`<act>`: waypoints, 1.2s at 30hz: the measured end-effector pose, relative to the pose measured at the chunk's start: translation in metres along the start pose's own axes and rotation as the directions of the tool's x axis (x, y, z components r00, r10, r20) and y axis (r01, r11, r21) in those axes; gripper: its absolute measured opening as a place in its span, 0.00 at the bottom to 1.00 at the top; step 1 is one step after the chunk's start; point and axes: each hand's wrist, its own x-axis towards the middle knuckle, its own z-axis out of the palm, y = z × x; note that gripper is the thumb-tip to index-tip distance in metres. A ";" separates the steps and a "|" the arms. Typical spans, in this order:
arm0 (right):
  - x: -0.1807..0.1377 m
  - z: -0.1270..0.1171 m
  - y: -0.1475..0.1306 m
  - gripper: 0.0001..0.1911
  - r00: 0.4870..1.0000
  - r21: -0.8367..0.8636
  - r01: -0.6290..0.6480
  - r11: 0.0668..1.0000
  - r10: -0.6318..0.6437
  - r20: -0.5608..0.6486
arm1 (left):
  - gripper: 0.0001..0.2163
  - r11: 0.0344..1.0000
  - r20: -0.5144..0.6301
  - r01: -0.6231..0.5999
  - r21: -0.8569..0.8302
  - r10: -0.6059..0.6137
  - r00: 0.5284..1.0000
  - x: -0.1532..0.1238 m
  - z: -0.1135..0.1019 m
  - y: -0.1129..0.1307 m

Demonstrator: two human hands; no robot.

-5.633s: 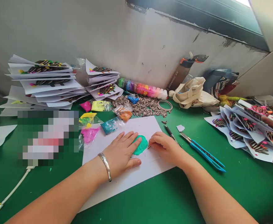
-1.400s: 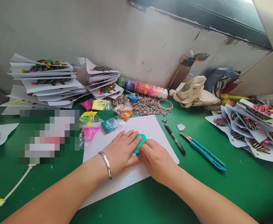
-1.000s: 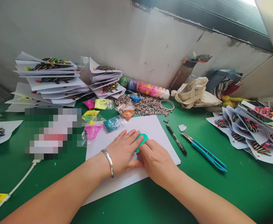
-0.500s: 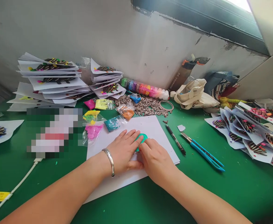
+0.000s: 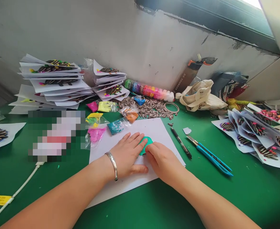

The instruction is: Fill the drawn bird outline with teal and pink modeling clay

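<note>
Paper (image 5: 155, 131) covered by flat left hand (image 5: 129, 155), fingers apart, presumably for steadiness. Right hand (image 5: 168, 161): fingers bunched together at green clay (image 5: 143, 150); whether anything is pinched, cannot be told.

Free room: desk (image 5: 140, 203) in front of the paper (image 5: 163, 133). Obstacles: pen (image 5: 181, 141) and cutter (image 5: 210, 156) to its right, packets (image 5: 95, 134) at its far-left corner.

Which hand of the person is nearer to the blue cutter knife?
Right. The right hand is to the left of the blue cutter knife, with the pen between; the left hand lies farther left.
</note>
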 end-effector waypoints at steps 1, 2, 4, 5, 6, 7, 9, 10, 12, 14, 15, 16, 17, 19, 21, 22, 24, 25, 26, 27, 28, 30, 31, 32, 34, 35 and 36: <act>0.000 0.001 0.001 0.07 1.000 -0.012 0.004 1.000 -0.004 -0.001 | 0.43 1.000 0.000 0.001 0.000 -0.001 1.000 0.000 0.000 0.000; 0.001 0.001 0.002 0.07 1.000 -0.011 0.009 1.000 -0.009 -0.007 | 0.43 1.000 0.000 0.000 -0.001 0.000 1.000 0.000 0.000 0.000; 0.001 0.001 0.003 0.08 1.000 0.016 0.015 1.000 -0.015 -0.028 | 0.43 1.000 -0.001 0.001 -0.003 -0.001 1.000 -0.001 0.001 -0.001; 0.001 0.001 0.003 0.08 0.999 0.022 0.019 1.000 -0.018 -0.036 | 0.43 1.000 -0.003 0.000 -0.004 0.000 1.000 -0.001 0.001 -0.001; 0.001 0.001 0.003 0.08 0.999 0.013 0.021 1.000 -0.020 -0.038 | 0.43 1.000 -0.005 -0.001 -0.003 0.001 1.000 0.000 0.002 -0.001; 0.001 0.001 0.003 0.08 0.999 -0.006 0.023 1.000 -0.023 -0.033 | 0.43 1.000 -0.008 -0.002 -0.001 0.002 1.000 0.000 0.002 -0.001; 0.001 0.001 0.002 0.08 0.999 -0.033 0.029 0.999 -0.029 -0.015 | 0.43 1.000 -0.014 -0.004 0.004 0.004 1.000 0.000 0.003 -0.001; 0.001 0.001 0.002 0.08 0.999 -0.028 0.028 0.999 -0.029 -0.015 | 0.43 1.000 -0.015 -0.005 0.005 0.005 1.000 0.000 0.003 -0.001; 0.001 0.001 0.002 0.08 0.999 -0.005 0.020 1.000 -0.020 -0.027 | 0.43 1.000 -0.012 -0.004 0.006 0.004 1.000 0.000 0.003 -0.001; 0.001 0.000 0.002 0.08 1.000 -0.004 0.017 1.000 -0.017 -0.026 | 0.43 1.000 -0.007 -0.001 0.006 0.001 1.000 0.000 0.002 -0.001; 0.001 -0.001 0.002 0.08 1.000 -0.008 0.019 1.000 -0.019 -0.021 | 0.43 1.000 -0.005 0.000 0.006 0.000 1.000 -0.001 0.002 -0.001; 0.002 -0.001 0.003 0.09 1.000 -0.009 0.020 1.000 -0.021 -0.019 | 0.43 1.000 -0.004 0.001 0.005 -0.001 1.000 -0.001 0.002 -0.001; 0.002 -0.002 0.003 0.09 1.000 -0.005 0.018 1.000 -0.018 -0.023 | 0.43 1.000 -0.005 0.002 0.004 -0.002 1.000 -0.001 0.002 -0.001; 0.002 -0.003 0.005 0.08 0.999 0.004 0.001 1.000 -0.001 -0.037 | 0.43 1.000 -0.008 -0.001 0.000 0.001 1.000 -0.001 0.002 -0.001; 0.002 -0.004 0.006 0.08 0.999 -0.004 -0.015 1.000 0.014 -0.029 | 0.43 1.000 -0.017 -0.007 -0.005 0.007 1.000 -0.001 0.002 -0.001; 0.001 -0.005 0.007 0.08 1.000 -0.004 -0.018 1.000 0.018 -0.020 | 0.43 1.000 -0.021 -0.010 -0.007 0.009 1.000 -0.001 0.002 -0.002; 0.001 -0.009 0.009 0.08 1.000 0.033 -0.015 0.999 0.016 -0.018 | 0.43 1.000 -0.027 -0.010 -0.007 0.010 1.000 -0.001 0.003 -0.002; 0.000 -0.013 0.009 0.08 0.999 0.066 -0.004 0.998 0.006 -0.033 | 0.43 1.000 -0.029 -0.011 -0.007 0.010 1.000 -0.001 0.004 -0.002; -0.001 -0.016 0.009 0.08 0.999 0.101 0.017 0.995 -0.012 -0.052 | 0.43 1.000 -0.031 -0.011 -0.006 0.011 0.999 -0.001 0.004 -0.003; -0.001 -0.020 0.009 0.08 0.997 0.131 0.050 0.990 -0.041 -0.070 | 0.43 1.000 -0.032 -0.014 -0.004 0.014 0.999 -0.001 0.005 -0.003; -0.002 -0.024 0.009 0.08 0.994 0.151 0.092 0.984 -0.080 -0.078 | 0.43 1.000 -0.034 -0.016 -0.002 0.016 0.999 -0.001 0.005 -0.003; -0.004 -0.030 0.008 0.08 0.988 0.167 0.156 0.974 -0.150 -0.049 | 0.43 1.000 -0.039 -0.018 0.003 0.018 0.999 -0.001 0.006 -0.003; -0.005 -0.031 0.007 0.09 0.984 0.166 0.178 0.970 -0.177 -0.024 | 0.42 1.000 -0.044 -0.017 0.005 0.017 0.999 -0.001 0.006 -0.004; -0.006 -0.032 0.007 0.09 0.980 0.159 0.194 0.968 -0.197 0.001 | 0.42 1.000 -0.048 -0.018 0.007 0.018 0.999 -0.001 0.006 -0.004; -0.006 -0.032 0.006 0.10 0.973 0.128 0.220 0.967 -0.227 0.042 | 0.42 1.000 -0.052 -0.019 0.009 0.020 0.998 -0.001 0.006 -0.004; -0.006 -0.031 0.006 0.10 0.969 0.105 0.232 0.967 -0.239 0.062 | 0.41 1.000 -0.052 -0.021 0.009 0.021 0.998 -0.001 0.006 -0.004; -0.005 -0.030 0.006 0.11 0.965 0.080 0.242 0.967 -0.248 0.081 | 0.41 1.000 -0.051 -0.021 0.009 0.022 0.998 -0.001 0.006 -0.004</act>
